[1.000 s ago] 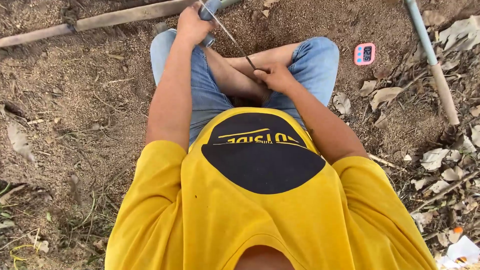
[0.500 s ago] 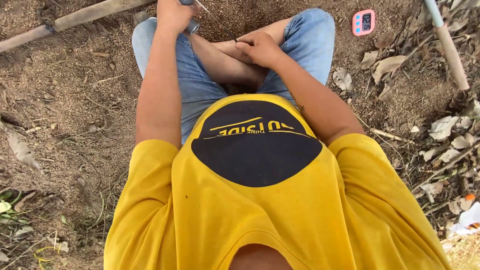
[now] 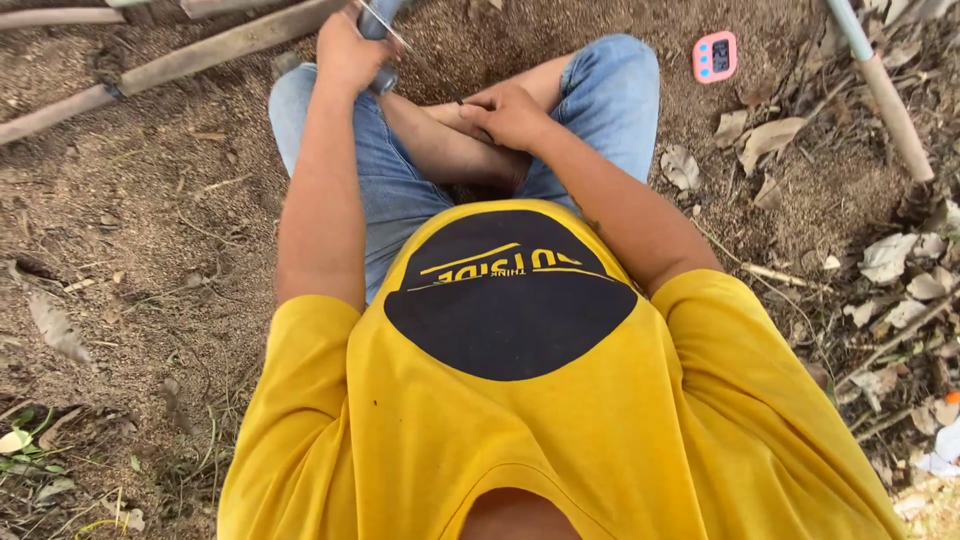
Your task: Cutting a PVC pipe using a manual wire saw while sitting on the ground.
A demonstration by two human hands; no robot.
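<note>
Since the earlier frame, both hands have come a little lower in the view, and the thin metal strip [image 3: 385, 24] between them looks much shorter, because most of it is now hidden or out of the picture. The pink timer [image 3: 715, 56] has also shifted slightly to the left.

The left hand [image 3: 347, 50] is closed around a grey cylindrical handle [image 3: 378, 30] near the top edge of the view, above the left knee. The fingers are wrapped fully around it, so the hand is holding it firmly. The thin metal strip starts at this handle and runs down to the right, but only a short piece of it is visible.

The right hand [image 3: 510, 112] rests on the crossed bare legs, between the two knees in blue denim shorts [image 3: 400, 190]. Its fingers are curled and pressed together at the tips, as if they pinch something small and dark; I cannot tell clearly what it is.

The person wears a yellow shirt [image 3: 520, 440] with a black oval print and sits on bare brown soil [image 3: 170, 230]. A long pale stick [image 3: 190, 55] lies on the ground beyond the left knee. The pink timer lies on the soil beside the right knee. A pole [image 3: 885, 95] crosses the upper right corner, and dry leaves [image 3: 890, 260] lie around it.
</note>
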